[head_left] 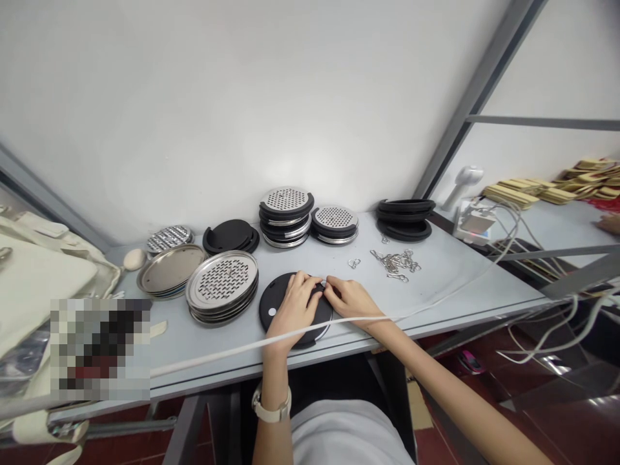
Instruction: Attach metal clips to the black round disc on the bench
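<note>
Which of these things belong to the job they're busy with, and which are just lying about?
In the job, it seems:
Black disc, under the left hand, the right hand at its edge
Perforated metal discs, likely
Loose metal clips, likely

Apparently just lying about:
White handheld device
Cream bag
Yellowish pieces

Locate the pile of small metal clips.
Head view: the metal clips lie on the table, to the right of and beyond the right hand, just in front of the stacked black round pieces.
</note>
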A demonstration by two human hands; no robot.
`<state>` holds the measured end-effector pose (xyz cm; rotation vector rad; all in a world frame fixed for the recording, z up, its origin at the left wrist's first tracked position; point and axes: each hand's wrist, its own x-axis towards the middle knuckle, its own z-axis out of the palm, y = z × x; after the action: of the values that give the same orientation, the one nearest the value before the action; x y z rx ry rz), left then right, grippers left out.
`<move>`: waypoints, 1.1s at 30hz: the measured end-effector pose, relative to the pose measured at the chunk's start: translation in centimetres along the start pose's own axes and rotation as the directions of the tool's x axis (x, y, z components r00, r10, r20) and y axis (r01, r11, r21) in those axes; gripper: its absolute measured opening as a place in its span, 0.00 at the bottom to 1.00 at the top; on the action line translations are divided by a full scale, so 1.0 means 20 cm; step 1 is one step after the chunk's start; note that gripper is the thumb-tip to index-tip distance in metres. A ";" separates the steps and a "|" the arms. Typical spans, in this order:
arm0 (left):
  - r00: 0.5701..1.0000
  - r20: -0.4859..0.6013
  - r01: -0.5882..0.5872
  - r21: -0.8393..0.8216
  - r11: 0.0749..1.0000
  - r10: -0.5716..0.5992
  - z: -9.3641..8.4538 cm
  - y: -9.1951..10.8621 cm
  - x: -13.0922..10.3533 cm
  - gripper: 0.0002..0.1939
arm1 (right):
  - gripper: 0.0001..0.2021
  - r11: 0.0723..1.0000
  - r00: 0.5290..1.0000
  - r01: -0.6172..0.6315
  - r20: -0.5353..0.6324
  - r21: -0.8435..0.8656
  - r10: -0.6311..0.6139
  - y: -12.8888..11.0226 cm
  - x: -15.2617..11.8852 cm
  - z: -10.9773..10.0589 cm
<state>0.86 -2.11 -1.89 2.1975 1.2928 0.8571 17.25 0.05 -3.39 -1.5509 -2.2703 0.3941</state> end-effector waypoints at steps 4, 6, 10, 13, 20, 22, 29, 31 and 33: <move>1.000 0.004 0.000 -0.001 1.000 0.000 0.00 0.00 0.00 0.14 | 0.13 1.000 1.000 0.010 -0.004 -0.001 -0.011 0.01 0.00 0.00; 1.000 0.008 -0.001 -0.002 1.000 0.001 0.00 0.00 0.00 0.14 | 0.13 1.000 1.000 0.010 -0.006 -0.004 -0.010 0.01 0.00 0.00; 1.000 0.013 0.006 -0.003 1.000 -0.006 0.00 0.00 0.00 0.14 | 0.13 1.000 1.000 0.007 -0.008 -0.008 -0.007 0.01 0.00 0.01; 1.000 0.011 0.012 -0.003 1.000 -0.012 0.00 0.00 0.00 0.14 | 0.13 1.000 1.000 0.007 -0.010 -0.009 -0.007 0.01 0.00 0.01; 1.000 0.009 0.012 -0.006 1.000 -0.012 0.00 0.00 0.00 0.13 | 0.13 1.000 1.000 0.002 -0.004 -0.004 -0.002 0.01 0.00 0.01; 1.000 0.011 0.009 -0.003 1.000 -0.009 0.00 0.00 0.00 0.14 | 0.13 1.000 1.000 0.001 -0.006 -0.004 -0.001 0.01 0.01 0.01; 1.000 0.014 -0.012 0.032 0.999 0.011 0.00 0.00 0.00 0.15 | 0.13 1.000 1.000 0.014 -0.015 0.005 -0.014 0.02 0.00 0.02; 1.000 0.021 -0.016 0.048 0.999 0.015 0.00 0.00 0.00 0.15 | 0.13 1.000 1.000 0.018 -0.015 0.006 -0.018 0.02 0.00 0.02; 1.000 0.027 -0.012 0.059 0.998 0.010 0.00 0.01 0.00 0.16 | 0.13 1.000 1.000 0.021 -0.016 0.005 -0.021 0.02 0.00 0.02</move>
<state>0.92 -2.22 -1.80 2.2562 1.3099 0.8001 17.41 0.22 -3.81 -1.5205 -2.2701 0.3807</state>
